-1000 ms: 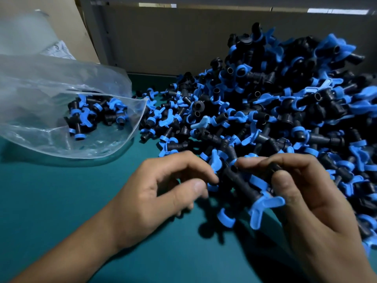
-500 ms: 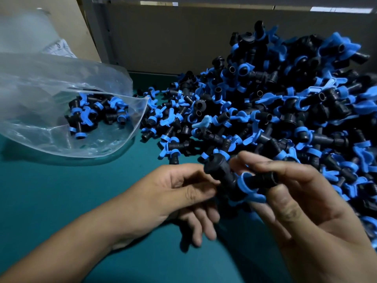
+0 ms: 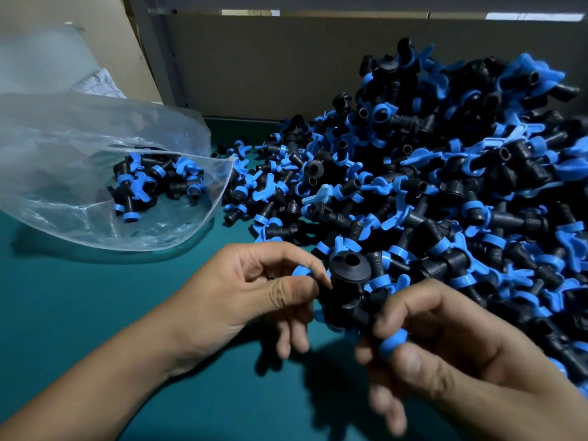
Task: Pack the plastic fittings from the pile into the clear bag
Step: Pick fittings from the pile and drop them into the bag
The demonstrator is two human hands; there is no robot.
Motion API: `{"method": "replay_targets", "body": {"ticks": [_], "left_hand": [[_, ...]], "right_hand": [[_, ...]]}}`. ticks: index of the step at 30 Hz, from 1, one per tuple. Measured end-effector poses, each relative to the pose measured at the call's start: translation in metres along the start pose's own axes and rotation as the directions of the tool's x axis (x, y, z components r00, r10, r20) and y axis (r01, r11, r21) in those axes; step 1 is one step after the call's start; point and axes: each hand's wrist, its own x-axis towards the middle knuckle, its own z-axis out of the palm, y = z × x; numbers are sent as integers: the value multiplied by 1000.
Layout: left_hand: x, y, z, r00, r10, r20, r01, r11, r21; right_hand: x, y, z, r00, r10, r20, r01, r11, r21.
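A big pile of black and blue plastic fittings (image 3: 445, 173) covers the right half of the green table. The clear bag (image 3: 57, 160) lies open at the left with several fittings (image 3: 152, 183) inside. In front of the pile, both hands hold one black fitting (image 3: 346, 291) lifted off the table. My left hand (image 3: 241, 300) pinches its blue-ringed left end between thumb and forefinger. My right hand (image 3: 445, 354) grips its lower right end, where a blue ring shows between the fingers.
The green table top (image 3: 79, 313) extends in front of the bag and under my arms. A grey wall panel (image 3: 270, 65) stands behind the pile. Cardboard (image 3: 63, 23) and crumpled paper (image 3: 98, 84) sit behind the bag.
The fitting has been lifted out of the pile's edge and turned between my hands. My right hand has shifted lower and my left hand now pinches the other end.
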Motion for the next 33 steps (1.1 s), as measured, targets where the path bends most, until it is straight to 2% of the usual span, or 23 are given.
{"method": "replay_targets", "body": {"ticks": [2, 5, 8, 10, 13, 15, 16, 17, 18, 19, 20, 21, 23, 26, 28, 33], "left_hand": [[-1, 1, 0, 999, -12, 46, 13, 999, -33], [-3, 3, 2, 996, -25, 85, 29, 999, -43], [-3, 3, 4, 995, -30, 100, 40, 994, -99], [-3, 5, 3, 996, -13, 92, 29, 985, -170], [-3, 5, 5, 998, -6, 63, 20, 975, -219], [-1, 3, 8, 1000, -5, -4, 4, 977, -215], [0, 2, 10, 999, 9, -50, -18, 981, -193], [1, 1, 10, 995, 32, -92, -45, 988, -147], [2, 1, 10, 990, 63, -124, -73, 995, -75], [2, 1, 10, 985, 97, -140, -97, 995, 10], [2, 0, 10, 982, 128, -141, -117, 990, 83], [1, 0, 11, 979, 152, -138, -134, 982, 133], [1, -2, 13, 970, 198, -139, -168, 965, 200], [2, -2, 14, 945, 294, -144, -229, 909, 349], [2, -1, 12, 938, 317, -139, -243, 889, 389], [-2, -2, 16, 952, 204, -228, -132, 946, 296]], "right_hand": [[1, -1, -3, 991, 35, 129, -53, 989, 140], [7, -5, -4, 977, 25, 210, -57, 988, 145], [9, -5, -7, 994, -32, 106, 28, 999, 39], [7, -4, -10, 993, -93, 67, 89, 995, 47], [4, -4, -11, 995, -61, 77, 39, 966, 257], [2, -11, -9, 996, -9, 84, -33, 874, 485], [1, -13, -7, 999, 5, 49, -30, 861, 507], [2, -10, -7, 1000, 17, 1, -16, 886, 463], [1, -4, -7, 996, 5, -92, 24, 950, 313], [1, -3, -6, 970, -35, -239, 47, 998, 45], [1, -1, -6, 934, -120, -336, 59, 981, -186], [3, 0, -4, 898, -192, -396, 76, 954, -291], [5, -1, -2, 879, -238, -413, 111, 944, -310], [4, 1, -1, 889, -243, -388, 109, 936, -336], [4, 1, 0, 899, -255, -357, 127, 930, -344], [4, 0, 1, 888, -267, -374, 136, 930, -342]]}}
